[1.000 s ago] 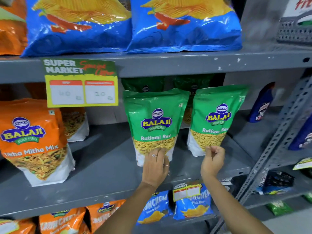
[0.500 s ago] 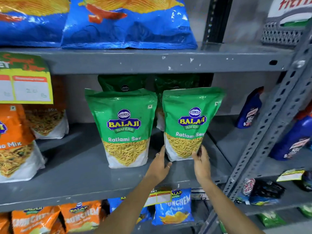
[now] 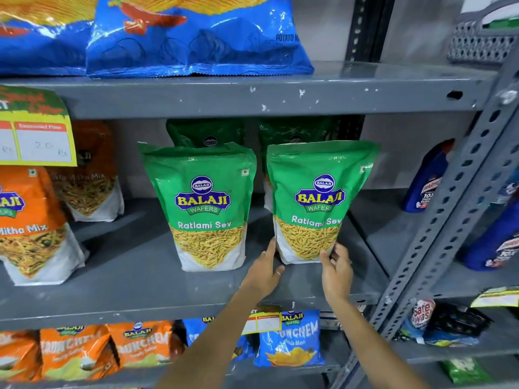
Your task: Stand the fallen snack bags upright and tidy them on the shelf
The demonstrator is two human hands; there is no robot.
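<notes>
Two green Ratlami Sev bags stand upright side by side on the grey middle shelf. The left green bag stands alone, untouched. The right green bag leans slightly and is held at its base. My left hand lies flat against its lower left corner, fingers straight. My right hand grips its lower right corner, thumb on the front and fingers behind. Two darker green bags stand behind them in shadow.
Orange Mitha Mix bags stand at the left, under a yellow price tag. Blue chip bags fill the shelf above. A perforated grey post and blue bottles are at the right. Small snack bags line the shelf below.
My left hand left the left green bag and moved to the right one. The right bag now stands straighter and closer to the left bag. The view has shifted right.
</notes>
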